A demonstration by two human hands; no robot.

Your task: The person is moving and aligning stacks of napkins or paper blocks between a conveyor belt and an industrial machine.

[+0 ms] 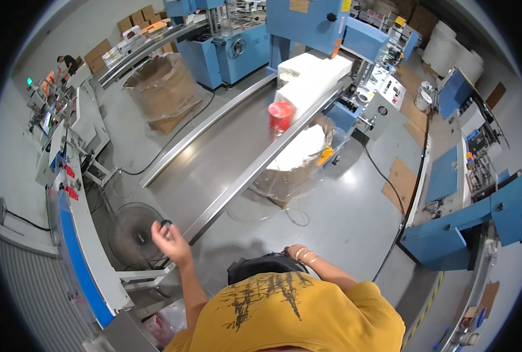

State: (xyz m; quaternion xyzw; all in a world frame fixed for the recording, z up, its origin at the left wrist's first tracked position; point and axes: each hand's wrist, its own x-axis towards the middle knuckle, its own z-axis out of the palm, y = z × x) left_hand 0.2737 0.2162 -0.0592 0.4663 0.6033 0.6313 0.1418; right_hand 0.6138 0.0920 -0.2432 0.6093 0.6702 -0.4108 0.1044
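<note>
My left hand is raised to the left of my body, beside a round fan-like wire guard. Its fingers are bent, and a small dark thing shows at the fingertips, too small to name. My right hand is low in front of me, at the edge of black material; its fingers are mostly hidden. A pale band circles that wrist. Farther ahead, a red cylinder stands by a stack of white sheet material at the metal rail table.
A plastic-lined carton with white material stands under the rail. Another lined carton stands at the far left. Blue machines fill the back, with more at right. Cables cross the floor. Another person is far left.
</note>
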